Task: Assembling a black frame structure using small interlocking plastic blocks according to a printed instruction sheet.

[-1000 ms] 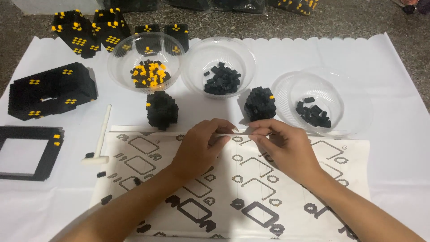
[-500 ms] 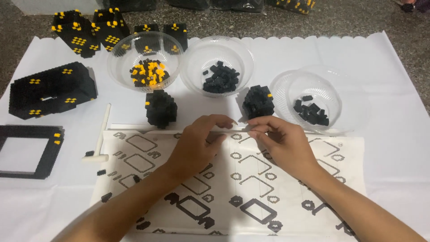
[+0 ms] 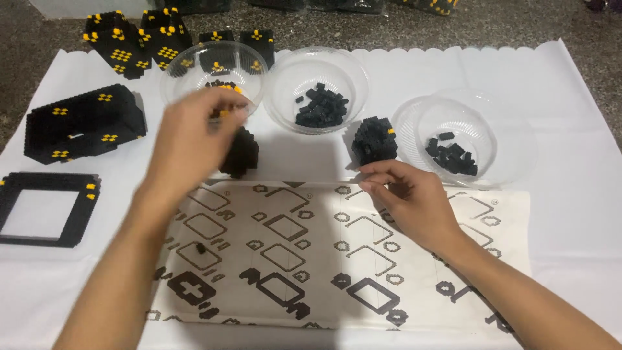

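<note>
- Left hand (image 3: pixel 194 139), blurred, fingers pinched at the rim of a clear bowl of yellow and black bricks (image 3: pixel 214 74); any held piece cannot be told.
- Right hand (image 3: pixel 411 201) rests fingers curled narrow on the printed instruction sheet (image 3: pixel 311 253), just below a small black brick block (image 3: pixel 374 139).

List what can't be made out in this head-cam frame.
- Left hand: motion-blurred over the left bowl; whether its fingers hold a piece can't be told.
- Bowl's yellow and black pieces: mostly hidden behind that hand.
- Right hand: fingertips pinched near the instruction sheet; anything between them is too small to see.
- Black block assemblies at the top: cut off by the frame edge.
</note>
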